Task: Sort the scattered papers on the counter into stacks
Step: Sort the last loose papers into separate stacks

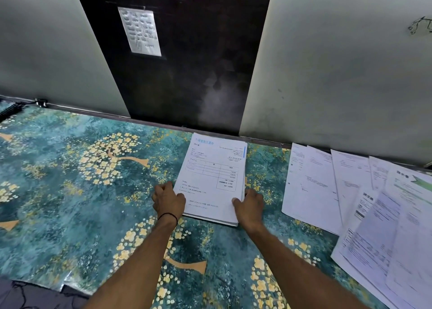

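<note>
A neat stack of white papers [211, 175] lies in the middle of the counter [70, 192], its top sheet printed with blue text and a table. My left hand [168, 200] grips the stack's lower left edge, fingers curled against it. My right hand [249, 206] holds the lower right edge, thumb on top of the sheet. Several loose papers [350, 192] lie overlapping and fanned out on the right side of the counter.
The counter has a teal covering with yellow flower patterns. Behind it stand pale walls [339, 75] and a dark panel [187, 63] with a handwritten note [140, 31] stuck on it. A black comb-like object [9, 110] sits at the far left.
</note>
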